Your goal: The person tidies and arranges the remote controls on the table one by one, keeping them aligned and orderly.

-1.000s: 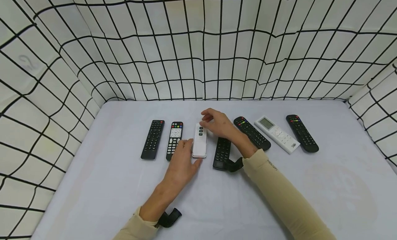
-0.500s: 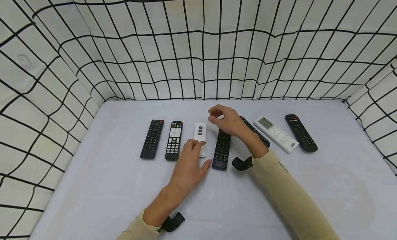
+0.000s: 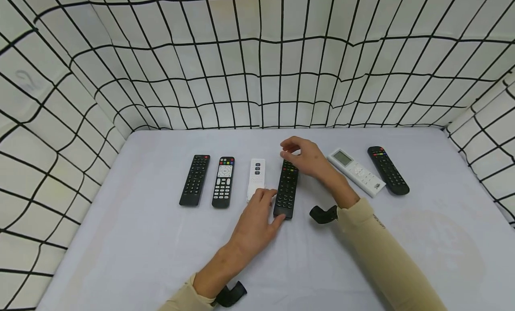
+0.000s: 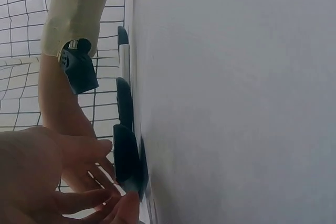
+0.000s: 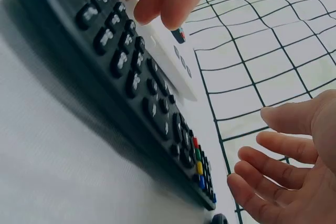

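Observation:
A black remote control (image 3: 286, 190) with rows of buttons lies in the middle of the row. My left hand (image 3: 254, 224) is at its near end: the thumb is at the bottom edge and the fingertips are along its left side. In the left wrist view those fingers (image 4: 86, 148) show right against the dark remote (image 4: 127, 158). Around the remote's far end, my right hand (image 3: 307, 158) hovers with loosely bent fingers. The right wrist view shows that hand (image 5: 294, 166) holding nothing, beyond the coloured buttons. Just left lies a slim white remote (image 3: 256, 174), its lower end partly behind the left fingers.
To the left lie a black remote (image 3: 195, 181) and one with a white button ring (image 3: 223, 186). Rightward are a white remote with a display (image 3: 357, 172) and another black remote (image 3: 388, 171). The right arm hides one more dark remote (image 4: 124, 100) from the head view. Black netting (image 3: 261, 74) surrounds the table.
My left hand has moved right from the slim white remote to the middle black one. The right hand has also shifted right, from the white remote's top to the black remote's far end.

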`<state>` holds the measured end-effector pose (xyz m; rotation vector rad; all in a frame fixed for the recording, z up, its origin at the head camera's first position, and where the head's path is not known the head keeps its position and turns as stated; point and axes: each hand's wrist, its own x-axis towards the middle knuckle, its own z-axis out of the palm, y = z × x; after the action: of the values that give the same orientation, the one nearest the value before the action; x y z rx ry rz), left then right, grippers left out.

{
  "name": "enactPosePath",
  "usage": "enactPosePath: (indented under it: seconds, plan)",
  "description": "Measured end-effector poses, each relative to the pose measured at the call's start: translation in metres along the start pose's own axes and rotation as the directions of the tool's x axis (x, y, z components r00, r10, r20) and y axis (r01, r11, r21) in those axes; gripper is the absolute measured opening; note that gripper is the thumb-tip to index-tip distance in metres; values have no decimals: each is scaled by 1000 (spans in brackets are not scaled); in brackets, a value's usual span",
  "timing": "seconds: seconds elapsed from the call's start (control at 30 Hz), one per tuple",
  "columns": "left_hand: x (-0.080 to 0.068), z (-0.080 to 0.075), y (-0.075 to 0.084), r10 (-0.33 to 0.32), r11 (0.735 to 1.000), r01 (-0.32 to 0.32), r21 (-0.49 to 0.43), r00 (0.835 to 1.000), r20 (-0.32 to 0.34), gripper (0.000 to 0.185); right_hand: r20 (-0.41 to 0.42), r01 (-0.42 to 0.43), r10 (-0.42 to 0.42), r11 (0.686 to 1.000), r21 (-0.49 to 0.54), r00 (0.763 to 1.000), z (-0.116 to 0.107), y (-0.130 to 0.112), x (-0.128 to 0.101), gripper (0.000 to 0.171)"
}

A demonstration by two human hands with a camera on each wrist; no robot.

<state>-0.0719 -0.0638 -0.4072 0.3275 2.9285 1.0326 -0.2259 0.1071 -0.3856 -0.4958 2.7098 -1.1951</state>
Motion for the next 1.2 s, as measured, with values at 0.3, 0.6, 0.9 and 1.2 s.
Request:
enactPosePath:
  seconds: [0.3, 0.6, 0.9, 1.2]
  plan:
    - [-2, 4, 3, -20, 998, 23, -55, 998, 59, 65, 10, -19, 20, 1000, -16, 1000, -7, 12, -10, 35]
    - [0, 7, 6, -7, 998, 10, -67, 999, 40, 68, 59, -43, 45, 999, -33, 997, -9, 15, -15, 35]
    - [3, 7, 5, -20, 995, 23, -101, 999, 34, 69, 69, -39, 42, 999, -38, 997, -4, 20, -14, 38]
    - [5, 7, 5, -34, 987, 41, -158, 998, 44, 73, 59, -30, 31, 999, -17, 998, -3, 18, -13, 39]
